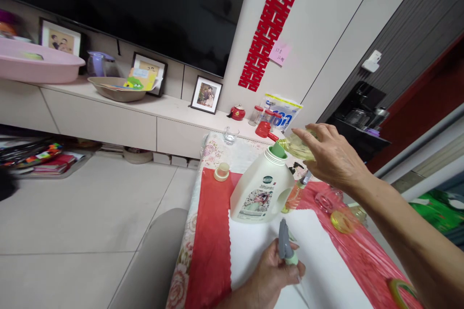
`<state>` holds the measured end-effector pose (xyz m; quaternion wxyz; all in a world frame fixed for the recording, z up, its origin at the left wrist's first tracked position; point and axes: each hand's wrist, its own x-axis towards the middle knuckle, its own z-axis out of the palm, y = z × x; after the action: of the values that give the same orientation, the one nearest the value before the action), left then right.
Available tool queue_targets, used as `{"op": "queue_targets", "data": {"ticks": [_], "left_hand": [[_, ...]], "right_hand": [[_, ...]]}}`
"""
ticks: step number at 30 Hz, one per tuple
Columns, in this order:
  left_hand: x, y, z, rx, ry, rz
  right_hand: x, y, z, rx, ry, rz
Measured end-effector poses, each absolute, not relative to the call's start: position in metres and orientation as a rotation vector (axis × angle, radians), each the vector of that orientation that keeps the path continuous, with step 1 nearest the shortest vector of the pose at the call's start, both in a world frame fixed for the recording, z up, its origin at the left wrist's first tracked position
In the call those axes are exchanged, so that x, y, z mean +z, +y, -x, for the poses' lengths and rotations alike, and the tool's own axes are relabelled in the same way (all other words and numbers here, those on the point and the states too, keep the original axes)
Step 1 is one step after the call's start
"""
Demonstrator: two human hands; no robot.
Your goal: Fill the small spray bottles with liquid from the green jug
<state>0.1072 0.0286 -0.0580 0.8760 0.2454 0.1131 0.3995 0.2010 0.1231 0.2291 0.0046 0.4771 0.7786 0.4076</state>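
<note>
A white laundry detergent bottle stands upright and uncapped, with green showing in its mouth. My right hand is closed around a clear bottle of yellowish liquid. That bottle is tipped sideways, its neck at the detergent bottle's opening; whether liquid flows I cannot tell. Lower down, my left hand grips a grey and pale green spray trigger head, its thin tube pointing down. A pale cap rests left of the detergent bottle. Partly hidden behind it is an orange-tinted spray bottle.
White paper and red film cover the table. A glass cup, a red ladle-like scoop and jars are toward the back. Tape rolls and round clear pieces lie right. My knee is left of the table.
</note>
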Motion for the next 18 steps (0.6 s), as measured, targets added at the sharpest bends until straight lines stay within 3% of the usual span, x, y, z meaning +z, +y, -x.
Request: {"op": "queue_targets", "data": {"ticks": [18], "left_hand": [[-0.0593, 0.0283, -0.1089, 0.832, 0.225, -0.490]], "right_hand": [[0.2315, 0.1237, -0.1990, 1.314, 2.352, -1.517]]}}
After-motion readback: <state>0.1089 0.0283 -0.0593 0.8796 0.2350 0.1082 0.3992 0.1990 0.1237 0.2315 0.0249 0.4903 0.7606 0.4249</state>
